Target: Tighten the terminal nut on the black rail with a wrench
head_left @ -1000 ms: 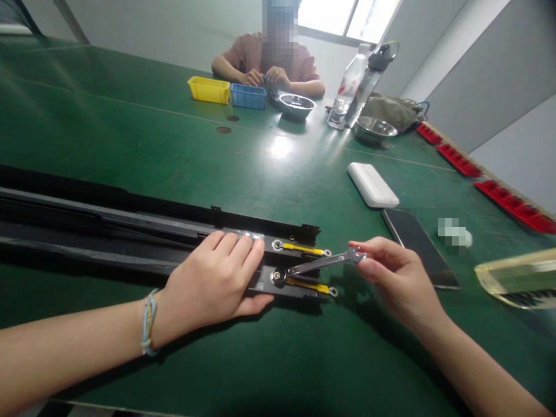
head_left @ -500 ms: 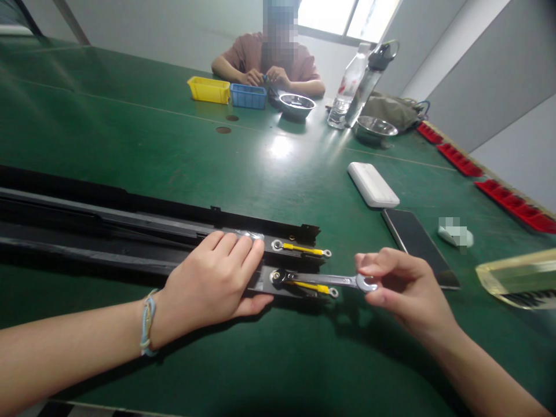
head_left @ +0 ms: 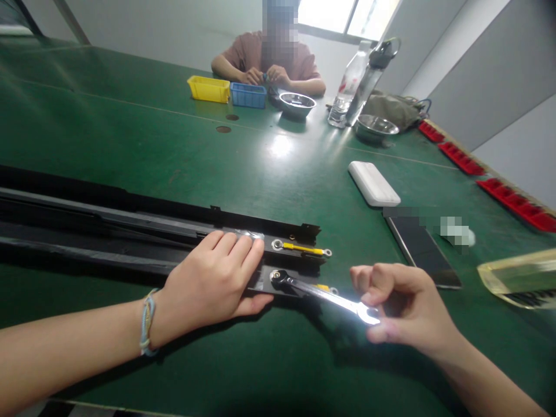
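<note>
My left hand (head_left: 212, 278) is closed over the end of the long black metal rails (head_left: 143, 255), pressing them against the table. Between the thumb and fingers of my right hand (head_left: 399, 301) is the open end of a combination wrench (head_left: 334, 298). Its ring end sits around the nut on the nearer rail's end plate. A short yellow cable with ring lugs (head_left: 302, 249) is attached to the farther rail. Another yellow cable (head_left: 324, 287) on the nearer rail is partly hidden under the wrench.
A white power bank (head_left: 373, 184) and a dark phone (head_left: 421, 249) lie to the right on the green table (head_left: 152, 133). Farther back stand yellow (head_left: 209, 90) and blue bins (head_left: 248, 96), metal bowls (head_left: 297, 104) and bottles (head_left: 347, 92). A person (head_left: 243, 58) sits opposite.
My right hand has swung the wrench's free end toward me, pivoting about the nut, which uncovers less of the nearer yellow cable. My left hand stays in place on the rails.
</note>
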